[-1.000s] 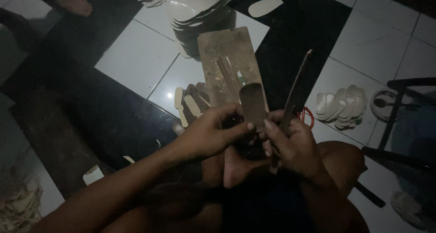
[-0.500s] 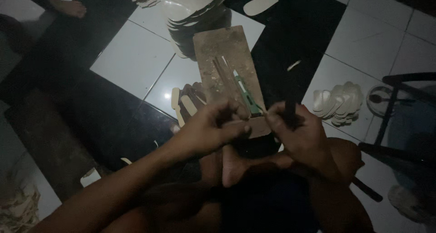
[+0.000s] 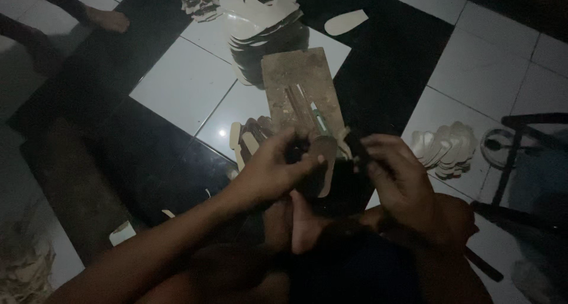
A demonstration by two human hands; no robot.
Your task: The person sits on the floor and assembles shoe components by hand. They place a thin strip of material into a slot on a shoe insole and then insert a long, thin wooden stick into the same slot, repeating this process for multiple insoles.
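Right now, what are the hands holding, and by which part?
Both hands, left hand and right hand, hold a sole-shaped piece by its side edges.

both forearms reach forward from the bottom of the view and meet near the middle. the left hand [image 3: 269,171] comes in from the lower left along a long bare forearm, fingers curled inward, thumb stretched toward the right with its nail showing, pinching closed. the right hand [image 3: 402,179] comes from the lower right, back of the hand up, fingers bent and gripping closed, fingertips pointing to the left. the two hands sit just beside each other, nearly touching. a bare foot [image 3: 305,227] lies below them, between the wrists.
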